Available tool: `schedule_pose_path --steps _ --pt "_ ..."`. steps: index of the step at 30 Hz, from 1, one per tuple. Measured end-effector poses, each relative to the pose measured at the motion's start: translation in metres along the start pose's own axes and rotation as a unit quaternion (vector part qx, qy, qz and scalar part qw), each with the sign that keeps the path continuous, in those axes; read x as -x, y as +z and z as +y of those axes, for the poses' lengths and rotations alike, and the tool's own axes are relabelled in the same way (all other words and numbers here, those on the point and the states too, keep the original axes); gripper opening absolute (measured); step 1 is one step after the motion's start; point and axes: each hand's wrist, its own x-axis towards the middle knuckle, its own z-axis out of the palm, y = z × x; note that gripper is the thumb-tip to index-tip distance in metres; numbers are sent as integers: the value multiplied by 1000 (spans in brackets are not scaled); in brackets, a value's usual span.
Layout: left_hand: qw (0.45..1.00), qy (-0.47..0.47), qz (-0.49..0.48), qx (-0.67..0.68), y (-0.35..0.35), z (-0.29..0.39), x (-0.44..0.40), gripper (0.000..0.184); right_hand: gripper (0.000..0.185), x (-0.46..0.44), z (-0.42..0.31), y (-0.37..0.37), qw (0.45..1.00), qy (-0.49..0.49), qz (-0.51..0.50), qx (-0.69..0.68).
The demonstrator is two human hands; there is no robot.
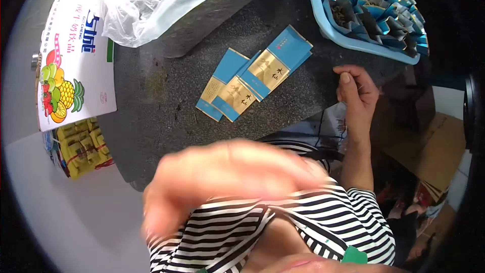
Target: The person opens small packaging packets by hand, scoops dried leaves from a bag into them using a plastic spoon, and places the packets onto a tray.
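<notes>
My left hand (pixel 227 172) is a large motion blur close to the camera, in front of my striped shirt; its fingers are smeared and any held item cannot be made out. At the table's right edge, my right hand (pixel 358 88) is closed, with thumb and curled fingers together and nothing visible in them. Between the hands and the plastic bag, flat blue-and-gold packets lie overlapping on the dark speckled table (pixel 172 101): an upper pair (pixel 275 65) and a lower pair (pixel 232 96).
An open clear plastic bag (pixel 151 15) of dark dried leaves stands at the back left, beside a white printed carton (pixel 76 65). A blue basket (pixel 323 20) of filled packets sits at the back right. Yellow packs (pixel 83 146) are at lower left, cardboard (pixel 429 151) at right.
</notes>
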Motion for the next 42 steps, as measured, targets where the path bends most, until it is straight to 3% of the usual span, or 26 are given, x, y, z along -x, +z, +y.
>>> schedule_pose_path --steps 1,5,13,16,18,19,20,25,26,28,29,30,32,33,38,41,42 --pt "1000 6 1 9 3 -1 1 57 16 0 -2 1 1000 -4 -2 10" --pt "985 -33 -142 97 14 -8 -5 52 18 2 -2 2 1000 6 -5 20" --pt "902 -127 -385 148 15 11 -35 48 19 4 -1 4 1000 -20 -2 19" --pt "861 -160 -461 146 7 27 -55 50 19 5 -3 6 998 -20 10 50" --pt "860 -112 -455 203 6 15 -49 61 18 7 0 2 999 -8 -4 36" --pt "730 -419 -441 312 19 31 -59 72 18 9 -1 1 999 -4 5 41" --pt "840 -100 -455 277 8 8 -53 75 18 2 1 3 999 -11 11 37" --pt "845 -85 -528 8 15 8 -39 64 16 1 5 1 999 -26 15 27" --pt "850 -85 -520 -7 16 7 -40 64 16 1 6 2 1000 -25 1 18" --pt "824 -61 -560 -61 20 7 -44 43 17 2 9 0 999 -30 22 29" --pt "808 -128 -574 41 27 17 -55 47 17 1 11 0 998 -47 21 42" --pt "811 -130 -569 31 27 16 -51 47 17 1 10 0 998 -46 13 35" --pt "848 65 -525 44 31 0 -38 29 18 1 12 1 998 -26 42 31" --pt "821 119 -558 -3 34 -14 -32 26 18 -2 18 -5 998 -35 34 38" --pt "826 48 -544 -138 33 -13 -28 25 18 3 11 -1 996 -21 67 52" --pt "802 1 -565 -194 27 -10 -28 25 17 2 9 -1 998 -34 18 40" --pt "847 -10 -500 -180 19 -5 -30 17 17 4 6 -1 998 -39 37 42"
